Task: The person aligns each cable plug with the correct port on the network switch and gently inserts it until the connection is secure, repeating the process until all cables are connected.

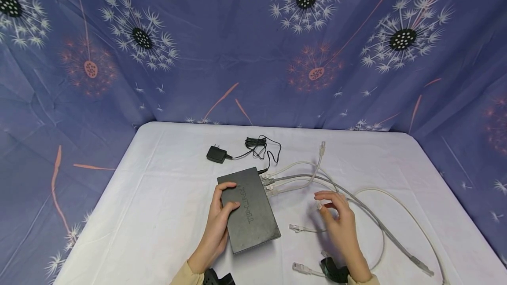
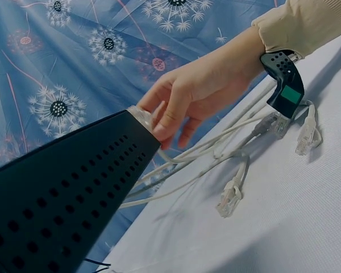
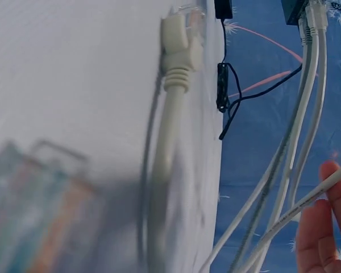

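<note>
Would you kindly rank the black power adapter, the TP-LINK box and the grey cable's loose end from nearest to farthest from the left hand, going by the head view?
1. TP-LINK box: gripped by the left hand.
2. Black power adapter: beyond the box, apart from the hand.
3. Grey cable's loose end: far over to the right.

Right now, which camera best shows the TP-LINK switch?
The head view: the TP-LINK switch shows its lettered top nearly whole. The left wrist view shows its perforated side; the right wrist view, a corner.
</note>
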Tool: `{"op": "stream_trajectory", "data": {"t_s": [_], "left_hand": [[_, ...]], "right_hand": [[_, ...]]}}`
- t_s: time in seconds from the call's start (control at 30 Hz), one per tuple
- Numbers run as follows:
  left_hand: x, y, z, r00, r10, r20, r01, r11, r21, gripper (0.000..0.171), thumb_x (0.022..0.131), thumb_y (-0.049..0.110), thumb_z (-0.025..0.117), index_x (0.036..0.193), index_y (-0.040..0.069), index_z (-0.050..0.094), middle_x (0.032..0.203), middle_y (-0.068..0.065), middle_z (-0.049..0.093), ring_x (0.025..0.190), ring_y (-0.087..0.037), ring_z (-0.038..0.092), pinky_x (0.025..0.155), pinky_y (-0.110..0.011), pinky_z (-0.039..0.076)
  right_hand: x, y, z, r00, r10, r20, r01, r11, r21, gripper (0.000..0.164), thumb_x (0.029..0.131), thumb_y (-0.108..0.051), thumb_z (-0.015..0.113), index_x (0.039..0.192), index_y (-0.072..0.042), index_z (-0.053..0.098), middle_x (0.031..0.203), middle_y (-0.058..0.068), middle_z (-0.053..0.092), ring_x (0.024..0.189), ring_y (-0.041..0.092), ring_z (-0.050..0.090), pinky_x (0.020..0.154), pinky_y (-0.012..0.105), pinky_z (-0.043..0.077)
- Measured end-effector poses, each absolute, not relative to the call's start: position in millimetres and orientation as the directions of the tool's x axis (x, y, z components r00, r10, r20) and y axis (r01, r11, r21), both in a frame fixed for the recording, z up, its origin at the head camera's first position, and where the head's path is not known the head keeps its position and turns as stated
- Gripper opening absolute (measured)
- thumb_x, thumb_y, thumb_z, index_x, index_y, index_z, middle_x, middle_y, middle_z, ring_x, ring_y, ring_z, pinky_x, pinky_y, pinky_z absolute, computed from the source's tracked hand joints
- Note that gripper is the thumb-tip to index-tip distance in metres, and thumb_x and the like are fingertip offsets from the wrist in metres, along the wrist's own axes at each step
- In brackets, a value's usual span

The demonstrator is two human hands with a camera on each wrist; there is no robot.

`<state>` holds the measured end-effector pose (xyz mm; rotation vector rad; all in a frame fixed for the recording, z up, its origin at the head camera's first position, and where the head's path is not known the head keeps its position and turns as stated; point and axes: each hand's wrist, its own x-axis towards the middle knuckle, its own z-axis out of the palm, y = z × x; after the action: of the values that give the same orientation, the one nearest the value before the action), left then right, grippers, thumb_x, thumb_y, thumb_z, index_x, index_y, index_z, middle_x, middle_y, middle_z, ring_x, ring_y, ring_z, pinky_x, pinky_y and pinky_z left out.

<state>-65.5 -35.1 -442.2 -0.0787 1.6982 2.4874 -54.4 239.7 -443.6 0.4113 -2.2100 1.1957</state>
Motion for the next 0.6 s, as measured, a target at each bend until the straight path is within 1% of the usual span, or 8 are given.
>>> {"op": "stream_trajectory", "data": {"t_s": [0.1,0.2,0.33,0.4,0.53,0.6], "left_hand": [[-65,-35,-442,-0.99,0.078,-0.12,-0.141,-0.366,0.92,0.047,0.086,-0.004,0.046,0.13,0.011,0.042,0.136,-0.013,0.034,0.116,-0.026,0.042,0.086,-0.031,0.043],[-66,-35,-442,-0.989,0.08,-0.123,-0.145,-0.373,0.917,0.047,0.086,-0.005,0.045,0.13,0.012,0.042,0.136,-0.013,0.034,0.116,-0.027,0.042,0.086,-0.032,0.043],[-66,-35,-442,-0.989,0.081,-0.12,-0.141,-0.367,0.919,0.047,0.086,-0.004,0.045,0.13,0.011,0.041,0.137,-0.013,0.033,0.117,-0.027,0.041,0.087,-0.032,0.042],[-66,-36,-442,-0.989,0.083,-0.118,-0.141,-0.364,0.921,0.047,0.086,-0.004,0.045,0.13,0.011,0.041,0.137,-0.013,0.032,0.117,-0.027,0.041,0.087,-0.032,0.042],[-66,-36,-442,-0.989,0.088,-0.121,-0.145,-0.364,0.92,0.047,0.086,-0.004,0.045,0.131,0.012,0.041,0.138,-0.013,0.031,0.118,-0.027,0.041,0.087,-0.032,0.043],[-66,-36,-442,-0.989,0.087,-0.122,-0.145,-0.364,0.92,0.047,0.086,-0.004,0.045,0.131,0.012,0.041,0.138,-0.013,0.031,0.118,-0.027,0.041,0.087,-0.032,0.043]], "right_hand": [[-50,233,-428,-0.773,0.033,0.633,-0.515,0.549,-0.658,0.033,0.067,0.03,0.062,0.091,0.008,0.063,0.092,0.019,0.062,0.099,0.009,0.05,0.082,0.016,0.039],[-48,230,-419,-0.771,0.055,0.634,-0.518,0.526,-0.675,0.03,0.069,0.029,0.061,0.092,0.009,0.063,0.091,0.018,0.061,0.098,0.006,0.051,0.087,0.016,0.036],[-52,237,-429,-0.77,0.054,0.636,-0.533,0.496,-0.686,0.031,0.071,0.027,0.061,0.095,0.008,0.064,0.093,0.013,0.062,0.098,0.004,0.054,0.09,0.016,0.034],[-55,241,-435,-0.769,0.051,0.637,-0.546,0.467,-0.696,0.029,0.073,0.027,0.06,0.096,0.009,0.063,0.094,0.01,0.064,0.098,0.003,0.055,0.09,0.017,0.035],[-55,245,-437,-0.795,0.044,0.605,-0.538,0.412,-0.736,0.026,0.078,0.025,0.057,0.099,0.011,0.062,0.098,0.0,0.064,0.102,0.004,0.056,0.092,0.018,0.036],[-55,245,-435,-0.809,0.042,0.586,-0.527,0.39,-0.756,0.024,0.08,0.024,0.055,0.1,0.012,0.06,0.099,-0.001,0.063,0.103,0.005,0.056,0.093,0.019,0.037]]}}
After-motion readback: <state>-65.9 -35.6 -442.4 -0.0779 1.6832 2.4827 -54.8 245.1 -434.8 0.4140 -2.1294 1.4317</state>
